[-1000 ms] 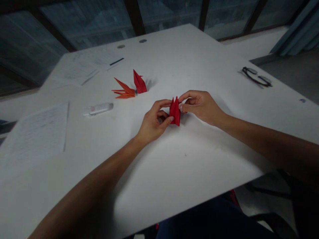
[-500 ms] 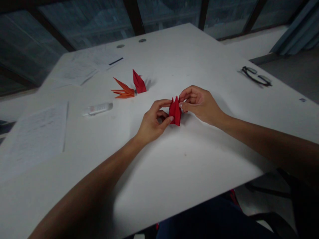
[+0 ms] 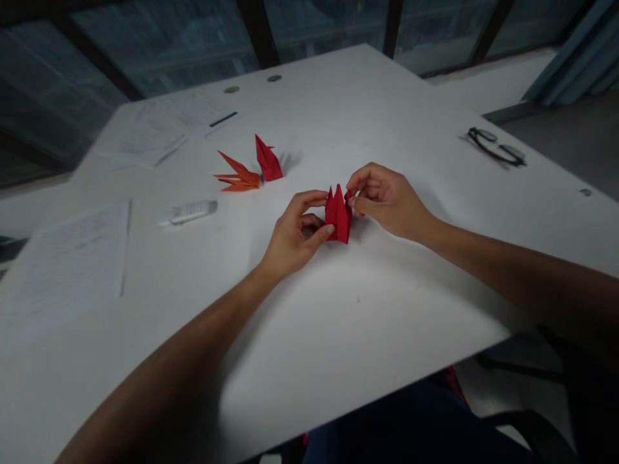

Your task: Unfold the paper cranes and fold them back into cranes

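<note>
Between my two hands is a folded red paper piece with pointed tips at its top, just over the white table. My left hand grips its left side, thumb in front and fingers behind. At the upper right edge, my right hand pinches a small flap between thumb and index finger. Farther back on the left stands another red folded paper, and beside it lies an orange folded paper with several long points.
On the left lie a glue tube and a printed sheet. More papers are at the back left. Black-framed glasses rest at the right. Windows and a curtain stand beyond the table.
The flap at the red paper's right side now stands out farther from the body, with my right thumb and index finger on it. My left hand keeps its grip.
</note>
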Available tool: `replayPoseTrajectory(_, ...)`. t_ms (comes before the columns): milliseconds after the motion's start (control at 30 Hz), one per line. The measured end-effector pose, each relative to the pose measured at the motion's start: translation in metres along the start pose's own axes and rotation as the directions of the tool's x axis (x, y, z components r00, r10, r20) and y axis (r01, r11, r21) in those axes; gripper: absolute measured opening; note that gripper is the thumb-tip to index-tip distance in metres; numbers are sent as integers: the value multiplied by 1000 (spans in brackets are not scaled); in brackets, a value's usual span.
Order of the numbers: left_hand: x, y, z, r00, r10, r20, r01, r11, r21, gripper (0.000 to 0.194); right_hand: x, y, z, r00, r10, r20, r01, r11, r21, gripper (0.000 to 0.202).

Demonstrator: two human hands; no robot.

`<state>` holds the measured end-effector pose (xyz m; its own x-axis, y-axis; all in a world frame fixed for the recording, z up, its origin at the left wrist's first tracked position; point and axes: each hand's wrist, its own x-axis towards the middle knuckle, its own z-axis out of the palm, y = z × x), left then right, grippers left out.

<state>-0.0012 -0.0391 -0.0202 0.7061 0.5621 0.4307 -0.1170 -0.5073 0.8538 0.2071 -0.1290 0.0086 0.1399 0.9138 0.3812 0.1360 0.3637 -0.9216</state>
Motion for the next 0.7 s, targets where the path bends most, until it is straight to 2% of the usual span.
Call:
replayPoseTrajectory(300,1,1,0,1000,4,5,-4,1000,-21,56,0,-2,0,998,2,57,-6,998,63,21)
replayPoseTrajectory(433,1,1,0,1000,2,5,-1,999,-44,56,0,-3,0,999,13,43,-16,998,62,22)
replayPoseTrajectory(700,-1,0,-1,1000,-12,0,12,1000,11,57,-1,-4,0,997,64,53,-67,996,64,32)
